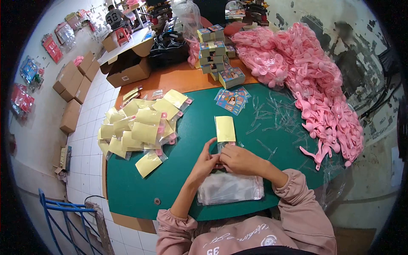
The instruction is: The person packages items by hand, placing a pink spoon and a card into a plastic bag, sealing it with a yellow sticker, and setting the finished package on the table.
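A clear plastic bag [220,146] lies in front of me on the green table, with a yellow card [225,128] in it and a bit of pink showing at its near end. My left hand [208,160] pinches that near end, its index finger stretched along the bag's left side. Closed fingers of my right hand [237,159] meet it there on the bag, hiding the exact grip. Just below both hands is a stack of clear plastic bags [231,189].
Filled bags with yellow cards [144,132] are heaped at left. Pink spoons [329,123] pile up at right, beside loose clear strips [276,112]. Picture cards [232,100] lie behind the bag, near banded card stacks [212,51]. An open cardboard box [127,78] stands back left; a person [115,18] sits far off.
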### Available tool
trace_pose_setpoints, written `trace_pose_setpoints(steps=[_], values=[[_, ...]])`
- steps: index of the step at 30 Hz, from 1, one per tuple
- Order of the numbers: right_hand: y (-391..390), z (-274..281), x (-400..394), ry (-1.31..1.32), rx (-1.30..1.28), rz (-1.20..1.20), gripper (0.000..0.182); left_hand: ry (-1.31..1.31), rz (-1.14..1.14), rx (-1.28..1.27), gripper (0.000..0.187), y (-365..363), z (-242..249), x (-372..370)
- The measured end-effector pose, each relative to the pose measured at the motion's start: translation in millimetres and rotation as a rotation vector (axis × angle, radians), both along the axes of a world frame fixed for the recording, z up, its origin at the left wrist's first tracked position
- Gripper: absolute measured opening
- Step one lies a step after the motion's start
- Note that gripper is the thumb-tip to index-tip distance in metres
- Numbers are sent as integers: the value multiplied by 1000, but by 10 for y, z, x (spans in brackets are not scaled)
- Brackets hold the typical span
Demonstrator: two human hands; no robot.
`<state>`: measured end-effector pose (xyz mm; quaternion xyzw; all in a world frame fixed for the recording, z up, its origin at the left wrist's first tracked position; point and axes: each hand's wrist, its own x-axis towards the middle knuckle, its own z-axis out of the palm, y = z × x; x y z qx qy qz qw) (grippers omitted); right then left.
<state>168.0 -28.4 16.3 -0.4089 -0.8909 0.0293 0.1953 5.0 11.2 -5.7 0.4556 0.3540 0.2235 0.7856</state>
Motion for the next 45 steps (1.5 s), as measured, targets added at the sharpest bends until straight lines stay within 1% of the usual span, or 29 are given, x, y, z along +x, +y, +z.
trace_pose_setpoints(steps=[2,3,5,6,7,8,9,10,12,14,15,17,18,20,21,23,24,26,27,28,30,31,32,33,35,41,43,44,45], values=[[-20,120,100,195,-225,125,11,65,33,107,50,-17,-12,-6],[-25,189,186,198,-224,119,11,67,27,107,50,-10,34,-4],[7,391,477,504,-442,190,11,89,74,58,49,20,166,-11],[52,563,729,583,-558,145,12,89,72,57,49,25,158,-20],[228,575,1334,726,-705,-128,12,49,39,68,45,-4,129,-19],[331,580,1655,570,-531,-344,12,7,8,86,42,-7,114,-12],[390,406,2012,157,-172,-633,13,5,5,91,42,-11,103,-6],[343,325,2115,155,-160,-631,13,-15,-7,90,37,-4,95,0],[138,154,2102,-373,132,-1142,17,-34,-10,92,33,34,106,8],[109,272,1522,-50,234,-783,22,-33,-50,71,28,32,92,24],[26,382,1108,104,135,-563,27,-26,-52,65,28,23,78,28],[-128,290,551,394,-243,-321,28,-55,-48,57,26,22,55,55],[-152,130,410,388,-279,-335,30,-46,-50,54,26,15,60,49],[-112,-7,273,459,-213,-343,29,-137,-34,-41,28,-12,109,10],[-90,-28,275,465,-214,-340,29,-131,-31,-39,28,2,164,-33],[-71,-39,348,650,-311,-352,23,-111,-114,-66,26,41,259,-92],[-84,-28,375,646,-311,-354,23,-115,-115,-67,26,37,245,-72],[-110,-11,401,811,-475,-355,15,7,-63,226,26,22,198,-42],[-112,-27,412,813,-480,-354,15,115,-35,481,21,0,163,13],[-116,-53,423,872,-541,-344,13,119,-34,476,21,-11,154,32],[-109,-118,458,932,-605,-334,11,345,-113,760,16,-12,148,62],[-93,-161,486,1023,-684,-312,8,290,-28,620,15,-1,46,78],[-85,-185,502,1114,-762,-290,6,291,-29,619,15,-1,28,78],[-86,-176,494,1116,-763,-292,6,270,34,618,15,-1,16,80],[-85,-145,452,1247,-908,-378,12,248,97,614,15,-3,27,90],[-72,-237,385,1226,-835,-478,14,321,170,622,13,-2,55,93],[-85,-207,345,1210,-835,-519,13,400,142,417,15,16,49,102],[-88,-197,328,1193,-834,-559,12,401,143,416,15,6,45,117],[-90,-202,313,1192,-835,-557,12,337,238,446,15,-12,38,143]])
